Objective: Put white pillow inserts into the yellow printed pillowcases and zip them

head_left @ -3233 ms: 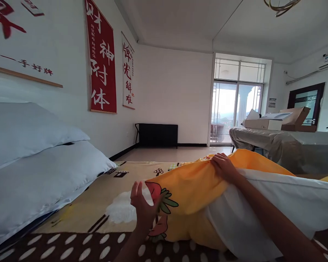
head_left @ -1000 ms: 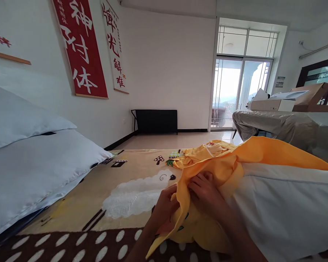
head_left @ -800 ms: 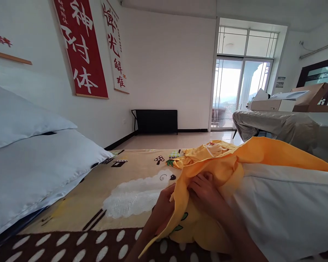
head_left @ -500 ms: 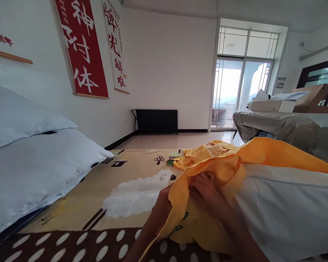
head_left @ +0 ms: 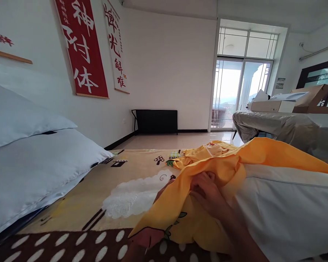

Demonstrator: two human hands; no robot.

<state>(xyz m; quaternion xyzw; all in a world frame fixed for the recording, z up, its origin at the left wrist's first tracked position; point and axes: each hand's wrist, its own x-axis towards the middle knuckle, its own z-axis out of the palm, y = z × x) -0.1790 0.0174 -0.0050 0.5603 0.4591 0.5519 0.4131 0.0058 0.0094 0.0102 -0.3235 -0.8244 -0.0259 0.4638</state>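
Note:
A white pillow (head_left: pixel 287 214) lies on the bed at the right, partly inside a yellow printed pillowcase (head_left: pixel 251 154). My right hand (head_left: pixel 207 194) rests on the pillow's near corner, its fingers curled into a bunched fold of the yellow cloth. Only a sliver of my left hand (head_left: pixel 161 188) shows; a wide flap of the pillowcase drapes over it and hides the fingers. The flap's lower edge (head_left: pixel 150 236), with a strawberry print, hangs down over the dotted brown blanket.
Two white pillows (head_left: pixel 35 163) are stacked against the wall at left. A beige bedspread (head_left: pixel 125 178) with a sheep print covers the bed. Beyond it are a covered table (head_left: pixel 284 127) bearing cardboard boxes, a black radiator (head_left: pixel 155 122) and glass doors (head_left: pixel 235 94).
The yellow flap has spread left and down over my left hand, which gripped its edge in plain view before. My right hand stays at the pillow's corner, having earlier moved down from the top.

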